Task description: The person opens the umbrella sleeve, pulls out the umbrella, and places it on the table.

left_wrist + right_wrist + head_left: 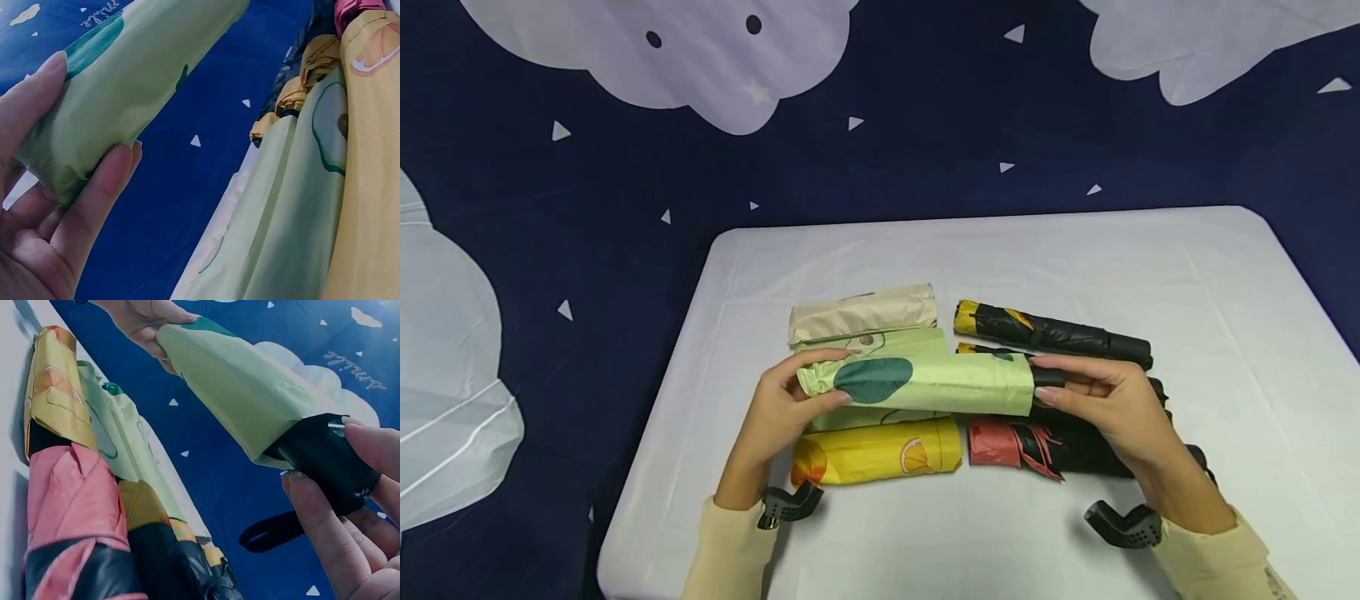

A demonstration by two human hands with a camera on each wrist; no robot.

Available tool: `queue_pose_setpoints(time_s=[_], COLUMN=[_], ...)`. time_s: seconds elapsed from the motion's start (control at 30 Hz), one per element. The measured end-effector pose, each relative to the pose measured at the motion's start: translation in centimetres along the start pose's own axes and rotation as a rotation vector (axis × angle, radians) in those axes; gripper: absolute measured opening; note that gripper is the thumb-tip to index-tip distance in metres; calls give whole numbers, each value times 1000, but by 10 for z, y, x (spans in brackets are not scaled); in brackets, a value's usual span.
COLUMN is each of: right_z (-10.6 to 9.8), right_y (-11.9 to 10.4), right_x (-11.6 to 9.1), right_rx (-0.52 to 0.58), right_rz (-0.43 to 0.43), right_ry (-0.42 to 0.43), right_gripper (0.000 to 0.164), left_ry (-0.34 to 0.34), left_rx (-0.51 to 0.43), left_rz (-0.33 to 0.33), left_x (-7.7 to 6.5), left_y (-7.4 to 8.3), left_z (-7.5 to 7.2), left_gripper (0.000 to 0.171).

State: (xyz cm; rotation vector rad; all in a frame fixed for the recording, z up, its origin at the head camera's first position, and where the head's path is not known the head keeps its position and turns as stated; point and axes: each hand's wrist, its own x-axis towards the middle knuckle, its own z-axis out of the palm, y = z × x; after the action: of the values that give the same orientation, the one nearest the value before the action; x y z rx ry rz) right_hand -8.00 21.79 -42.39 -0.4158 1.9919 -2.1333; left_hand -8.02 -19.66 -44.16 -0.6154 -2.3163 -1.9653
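Observation:
A folded umbrella in a light green sleeve [958,385] with a dark green patch is held up above the table, lying nearly level. Its sleeved end is pinched between thumb and fingers of my left hand [786,404]. At the other end, my right hand [1108,396] grips the black handle [325,465], which sticks out of the sleeve; a black wrist loop [272,532] hangs from it. Behind and below lies more light green fabric [917,340], partly covered by the held umbrella. Nearest the wrists are a yellow sleeve [876,454] with orange slices and a pink-and-black folded umbrella [996,443].
A cream sleeve [865,312] lies at the back left of the group. To its right is a black-and-yellow folded umbrella [1045,329], with other dark ones partly hidden under my right hand. All rest on a white-covered table [1037,258] against a dark blue patterned cloth [925,167].

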Motion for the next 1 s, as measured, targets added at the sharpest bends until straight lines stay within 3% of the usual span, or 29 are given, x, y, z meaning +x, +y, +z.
queue_pose_setpoints(time_s=[0.27,0.43,0.63,1.0], right_z=[6,7,3,-7], right_y=[3,7,5,2], right_x=[-1,-2,-2,-6], right_rx=[44,123,140,180], right_rz=[-47,-102,-127,-162], right_ry=[40,41,48,70], right_gripper=[39,38,37,37], left_ry=[-7,-6,-1,80], left_rx=[-127,-131,-115,-99], left_rz=[28,38,19,-3], left_x=[1,1,0,-5], left_y=[3,4,3,-2], left_z=[-7,-13,-17,-23], left_gripper=[51,52,51,42])
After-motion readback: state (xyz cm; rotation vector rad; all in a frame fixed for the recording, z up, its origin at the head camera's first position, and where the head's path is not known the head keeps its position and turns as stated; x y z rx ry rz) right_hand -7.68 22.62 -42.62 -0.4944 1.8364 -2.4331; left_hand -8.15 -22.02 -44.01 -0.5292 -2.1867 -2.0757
